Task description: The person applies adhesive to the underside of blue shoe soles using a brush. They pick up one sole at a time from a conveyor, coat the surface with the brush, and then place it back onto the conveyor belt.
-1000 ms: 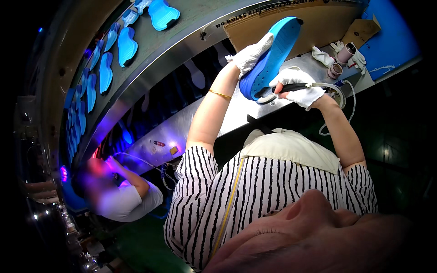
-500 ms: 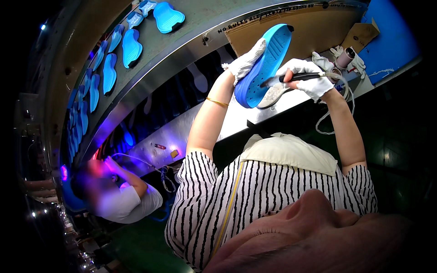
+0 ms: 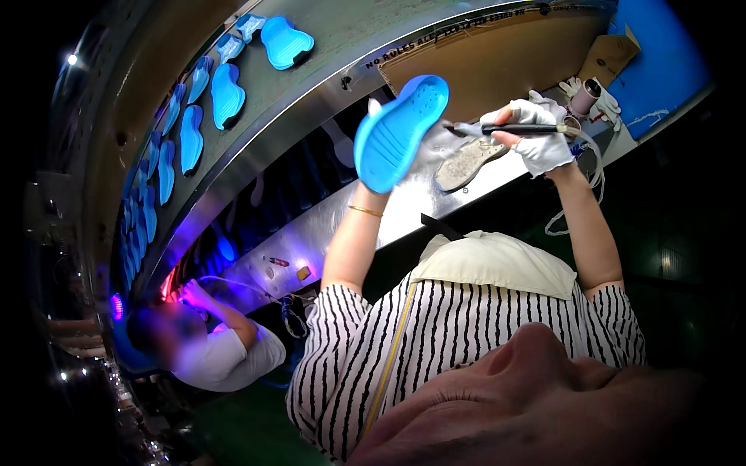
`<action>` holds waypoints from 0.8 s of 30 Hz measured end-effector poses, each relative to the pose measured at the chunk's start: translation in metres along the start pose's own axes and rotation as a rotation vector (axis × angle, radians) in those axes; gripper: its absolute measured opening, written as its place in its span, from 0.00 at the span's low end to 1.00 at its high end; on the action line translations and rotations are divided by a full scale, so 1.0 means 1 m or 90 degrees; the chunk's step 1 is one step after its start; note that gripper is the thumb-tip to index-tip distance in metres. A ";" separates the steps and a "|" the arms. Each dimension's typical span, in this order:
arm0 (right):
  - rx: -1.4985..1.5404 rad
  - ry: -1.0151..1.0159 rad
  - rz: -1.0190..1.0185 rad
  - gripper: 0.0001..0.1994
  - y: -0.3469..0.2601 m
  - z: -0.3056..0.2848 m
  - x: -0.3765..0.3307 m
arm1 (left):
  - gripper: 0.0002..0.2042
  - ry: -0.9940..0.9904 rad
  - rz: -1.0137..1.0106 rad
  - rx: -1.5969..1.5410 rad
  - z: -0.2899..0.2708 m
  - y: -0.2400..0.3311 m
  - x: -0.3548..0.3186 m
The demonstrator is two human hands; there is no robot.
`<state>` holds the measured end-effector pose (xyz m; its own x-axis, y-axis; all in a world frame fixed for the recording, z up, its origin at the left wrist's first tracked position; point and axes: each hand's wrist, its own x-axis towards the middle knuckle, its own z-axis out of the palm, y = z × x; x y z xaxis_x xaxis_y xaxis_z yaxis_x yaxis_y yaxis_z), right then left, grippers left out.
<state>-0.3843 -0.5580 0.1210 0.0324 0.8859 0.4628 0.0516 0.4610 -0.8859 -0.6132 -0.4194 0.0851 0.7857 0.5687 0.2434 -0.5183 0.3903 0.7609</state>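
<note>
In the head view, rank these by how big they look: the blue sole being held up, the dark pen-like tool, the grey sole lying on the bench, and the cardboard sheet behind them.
1. cardboard sheet
2. blue sole
3. grey sole and dark pen-like tool: similar length; unsure, since the tool is nearer the camera.

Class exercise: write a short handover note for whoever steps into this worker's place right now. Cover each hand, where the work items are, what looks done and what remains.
Left hand: gloved, holds the blue shoe sole raised, tread side showing.
Right hand: gloved, grip on a dark pen-like tool, tip pointing at the sole.
A pale sole lies on the metal bench beneath. More blue soles sit on the conveyor at the left.
Done: sole picked up. Whether the tip touches it cannot be told.
</note>
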 end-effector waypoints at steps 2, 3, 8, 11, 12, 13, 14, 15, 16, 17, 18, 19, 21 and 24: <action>-0.083 0.023 0.029 0.07 0.001 0.011 -0.004 | 0.27 -0.030 -0.079 -0.231 -0.037 -0.026 -0.009; -0.111 0.040 0.024 0.06 0.003 0.012 -0.003 | 0.27 0.000 -0.091 -0.319 -0.033 -0.035 -0.005; -0.194 0.215 -0.223 0.07 0.026 0.012 0.015 | 0.29 0.007 -0.089 -0.295 0.020 -0.064 -0.006; -0.090 0.160 -0.147 0.07 0.019 0.028 0.008 | 0.35 0.072 -0.079 -0.230 0.059 -0.070 0.001; -0.187 0.133 -0.238 0.08 0.021 0.035 0.009 | 0.36 0.131 -0.048 -0.187 0.050 -0.071 0.003; -0.156 0.108 -0.189 0.07 0.016 0.038 0.003 | 0.36 0.087 -0.052 -0.248 0.040 -0.070 0.001; -0.129 0.089 -0.135 0.07 0.006 0.042 -0.003 | 0.36 0.040 -0.067 -0.312 0.040 -0.065 0.003; -0.115 0.106 -0.095 0.06 0.008 0.038 -0.002 | 0.36 0.084 -0.038 -0.288 0.043 -0.065 0.004; 0.006 0.117 -0.053 0.07 0.001 0.037 -0.004 | 0.35 0.127 -0.009 -0.264 0.045 -0.064 0.006; -0.034 0.126 -0.083 0.08 0.003 0.035 -0.003 | 0.36 0.022 -0.023 -0.351 0.041 -0.060 0.007; -0.075 0.134 -0.113 0.09 0.009 0.033 -0.001 | 0.36 0.066 -0.018 -0.284 0.041 -0.062 0.009; -0.039 0.142 -0.137 0.08 0.018 0.034 -0.002 | 0.36 0.109 -0.012 -0.216 0.042 -0.065 0.012; -0.241 0.117 -0.253 0.09 0.013 0.042 -0.004 | 0.38 0.165 0.019 -0.133 0.043 -0.066 0.014; -0.187 0.024 -0.186 0.12 0.005 0.046 -0.016 | 0.41 0.130 0.046 -0.124 0.039 -0.064 0.014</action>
<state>-0.4307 -0.5673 0.1075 0.0111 0.7152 0.6988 0.3471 0.6526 -0.6735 -0.5558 -0.4648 0.0638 0.6699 0.7269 0.1514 -0.6415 0.4641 0.6108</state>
